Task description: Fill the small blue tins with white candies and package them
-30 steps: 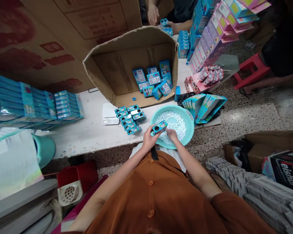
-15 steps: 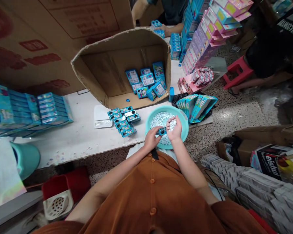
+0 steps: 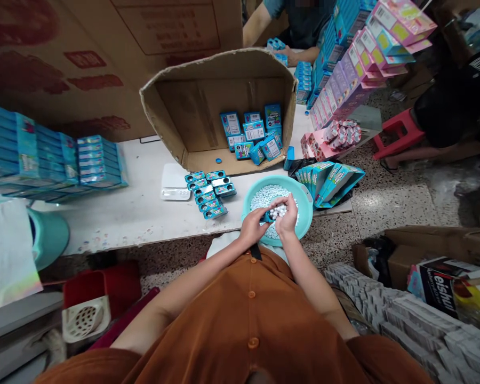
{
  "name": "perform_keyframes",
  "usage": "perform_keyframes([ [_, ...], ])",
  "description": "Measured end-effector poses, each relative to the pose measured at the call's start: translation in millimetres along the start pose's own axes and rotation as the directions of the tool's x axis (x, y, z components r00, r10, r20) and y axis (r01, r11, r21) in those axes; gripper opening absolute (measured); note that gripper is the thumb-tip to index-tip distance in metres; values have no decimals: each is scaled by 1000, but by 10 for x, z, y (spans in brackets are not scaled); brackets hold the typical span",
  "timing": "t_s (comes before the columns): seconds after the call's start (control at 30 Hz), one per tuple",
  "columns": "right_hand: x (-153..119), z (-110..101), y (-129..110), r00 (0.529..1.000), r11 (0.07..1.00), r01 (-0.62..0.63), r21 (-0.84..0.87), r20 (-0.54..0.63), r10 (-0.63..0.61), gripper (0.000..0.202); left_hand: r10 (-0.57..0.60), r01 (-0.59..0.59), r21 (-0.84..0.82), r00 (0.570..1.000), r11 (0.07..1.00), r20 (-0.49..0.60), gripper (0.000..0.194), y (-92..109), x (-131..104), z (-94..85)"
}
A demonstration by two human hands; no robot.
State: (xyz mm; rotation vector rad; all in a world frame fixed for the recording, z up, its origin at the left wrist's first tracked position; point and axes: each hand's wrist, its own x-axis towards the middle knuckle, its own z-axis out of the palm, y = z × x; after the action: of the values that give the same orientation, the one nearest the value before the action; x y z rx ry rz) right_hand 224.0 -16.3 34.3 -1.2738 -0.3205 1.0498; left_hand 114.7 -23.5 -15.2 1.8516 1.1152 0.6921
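Note:
My left hand (image 3: 253, 228) is closed around a small blue candy container (image 3: 267, 216) with a round opening, held over a turquoise basin (image 3: 307, 216). My right hand (image 3: 288, 216) is cupped around a handful of white candies (image 3: 279, 211), its fingers curled against the container's mouth. Loose pale candies (image 3: 270, 196) fill much of the basin beneath both hands. Just left of the basin, several blue containers (image 3: 210, 194) with round holes on top stand grouped on the white table (image 3: 144, 221).
A cardboard box (image 3: 176, 106) lying open towards me holds several blue packs (image 3: 254, 130). A white scale (image 3: 176, 186) sits left of the containers. Folded blue cartons (image 3: 330, 181) stand right of the basin. Across the table, a person's hand (image 3: 292, 56) holds blue packs.
My right hand has moved up against the container, bringing the candies to its mouth. The whole view has shifted slightly, so the table items appear further right.

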Motion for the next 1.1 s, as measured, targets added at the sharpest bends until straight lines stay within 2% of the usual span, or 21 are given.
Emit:
perform_keyframes([
  [0.27,-19,44,4,999,998,52,-33,-17,-52,41,-12,12,17,1000,1000,19,47,23,18,-20],
  [0.37,-41,51,-9,997,996,75,-50,-22,-76,41,-53,53,-8,999,999,1,45,29,30,-6],
  [0.73,-38,52,13,994,999,9,-34,-106,-13,43,-37,36,-53,999,998,-5,43,70,37,-31],
  [0.87,-99,80,12,999,999,22,-23,-37,-23,42,-30,29,-62,999,998,-16,42,70,52,-20],
  [1.0,-141,90,-19,996,995,83,-51,18,-82,46,-33,30,-88,999,996,-34,45,69,61,0],
  [1.1,-39,-50,-21,979,979,191,-66,-64,-195,49,-46,40,-132,998,990,-44,40,93,45,-47],
])
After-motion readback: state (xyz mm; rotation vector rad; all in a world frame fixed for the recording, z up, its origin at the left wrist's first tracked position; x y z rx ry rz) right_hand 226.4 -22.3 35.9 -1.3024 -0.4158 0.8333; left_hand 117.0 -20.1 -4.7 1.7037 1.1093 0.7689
